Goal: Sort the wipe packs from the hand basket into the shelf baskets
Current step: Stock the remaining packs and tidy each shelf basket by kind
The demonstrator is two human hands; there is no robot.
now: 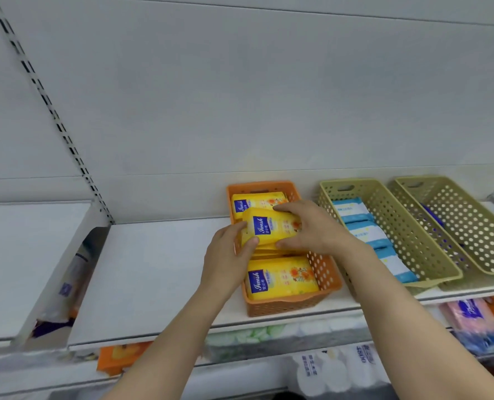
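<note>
White shelf (153, 269) against a grey back panel; more packs on the shelf below, blurred. Left hand (228, 261) and right hand (312, 226) both grip one yellow pack (268, 229), fingers curled on its ends, over the orange basket (323, 272). Two more yellow packs lie in it. Green basket (407, 229) to the right holds blue packs (364, 232); second green basket (471, 220) beside it.

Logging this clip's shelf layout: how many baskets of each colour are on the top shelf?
Orange basket: 1
Green baskets: 2
Total: 3
</note>
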